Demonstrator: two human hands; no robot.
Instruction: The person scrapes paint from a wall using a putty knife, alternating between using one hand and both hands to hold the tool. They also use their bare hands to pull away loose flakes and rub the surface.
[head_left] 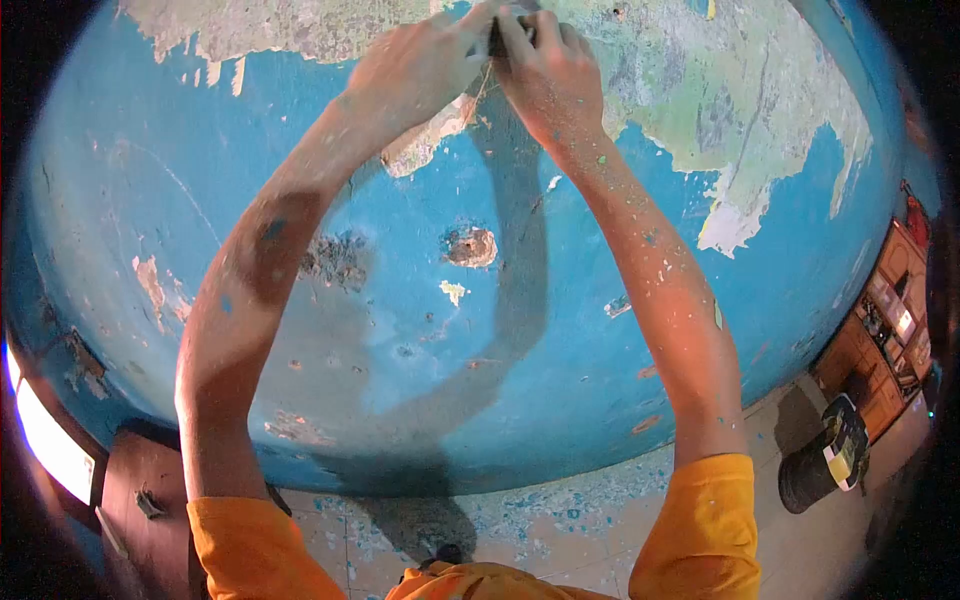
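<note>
The right hand [553, 80] grips a dark object [512, 40], left hand [425, 70] close beside; peeled plaster [720, 100] flanks the fingers on the blue wall [420, 370], floor [590, 555] far below them

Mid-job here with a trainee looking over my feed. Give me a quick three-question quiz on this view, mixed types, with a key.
1. Where in the view are the left hand and right hand?
2. True or false: blue paint is missing from parts of the wall.
3. What colour are the sleeves?
A) green
B) orange
C) white

Key:
1. Close together at the top, at a dark object too obscured to identify.
2. True; large pale patches show across the upper wall.
3. B
</note>
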